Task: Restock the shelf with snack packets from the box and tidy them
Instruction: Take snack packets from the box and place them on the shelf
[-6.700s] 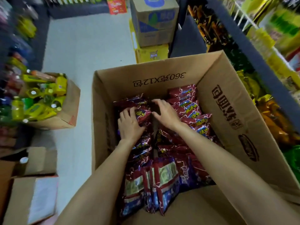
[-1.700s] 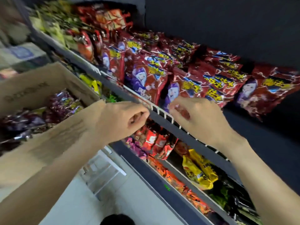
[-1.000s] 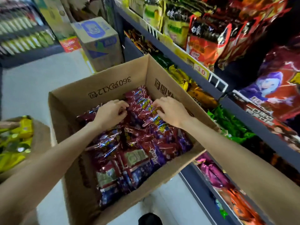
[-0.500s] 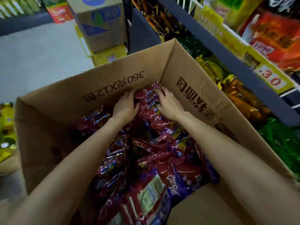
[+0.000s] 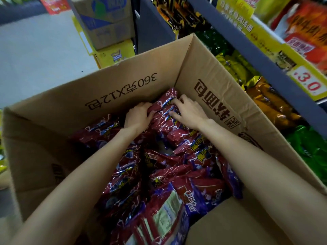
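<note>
Reaching into the open cardboard box (image 5: pixel 123 89), both bare arms stretched toward its far right corner. Left hand (image 5: pixel 138 116) curled around the left edge of a bunch of red snack packets (image 5: pixel 164 114) standing near the box's far wall; right hand (image 5: pixel 190 112) spread over the same bunch, fingers (image 5: pixel 174 101) pressed on its top. More red and purple packets heaped loose across the box floor. Shelf (image 5: pixel 247 48) of yellow, orange and green bags just right of the box.
</note>
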`<state>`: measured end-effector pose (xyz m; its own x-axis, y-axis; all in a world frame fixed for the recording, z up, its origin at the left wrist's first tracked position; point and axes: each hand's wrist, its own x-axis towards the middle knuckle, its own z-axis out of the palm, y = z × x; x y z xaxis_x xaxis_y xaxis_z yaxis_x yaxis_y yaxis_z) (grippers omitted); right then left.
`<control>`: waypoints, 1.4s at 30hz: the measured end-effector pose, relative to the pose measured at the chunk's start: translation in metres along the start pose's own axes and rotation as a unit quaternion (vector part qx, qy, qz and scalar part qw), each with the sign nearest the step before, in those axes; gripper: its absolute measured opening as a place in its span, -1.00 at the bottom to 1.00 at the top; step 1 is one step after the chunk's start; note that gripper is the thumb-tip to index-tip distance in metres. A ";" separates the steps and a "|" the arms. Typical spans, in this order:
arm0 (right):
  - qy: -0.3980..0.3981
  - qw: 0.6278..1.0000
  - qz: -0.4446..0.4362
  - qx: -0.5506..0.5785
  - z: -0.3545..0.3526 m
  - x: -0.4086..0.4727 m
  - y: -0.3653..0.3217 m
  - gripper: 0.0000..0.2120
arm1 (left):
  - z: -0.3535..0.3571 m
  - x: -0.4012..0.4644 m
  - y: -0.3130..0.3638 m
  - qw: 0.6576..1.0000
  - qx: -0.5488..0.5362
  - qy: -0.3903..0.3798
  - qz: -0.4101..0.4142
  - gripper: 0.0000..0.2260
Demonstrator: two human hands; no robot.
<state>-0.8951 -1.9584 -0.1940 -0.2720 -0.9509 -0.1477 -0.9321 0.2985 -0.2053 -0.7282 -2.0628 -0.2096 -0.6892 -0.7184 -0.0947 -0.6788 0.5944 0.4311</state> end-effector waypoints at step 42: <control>0.367 0.842 0.115 0.378 -0.169 -0.329 -0.002 -0.70 | -0.133 -0.168 0.208 0.925 -0.304 0.182 0.136 -0.64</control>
<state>-0.8441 -1.6597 0.0185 -0.7576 -0.5730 0.3126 -0.4911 0.1848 -0.8513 -0.7198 -1.8660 0.0154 -0.6076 -0.7115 0.3529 -0.1487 0.5384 0.8294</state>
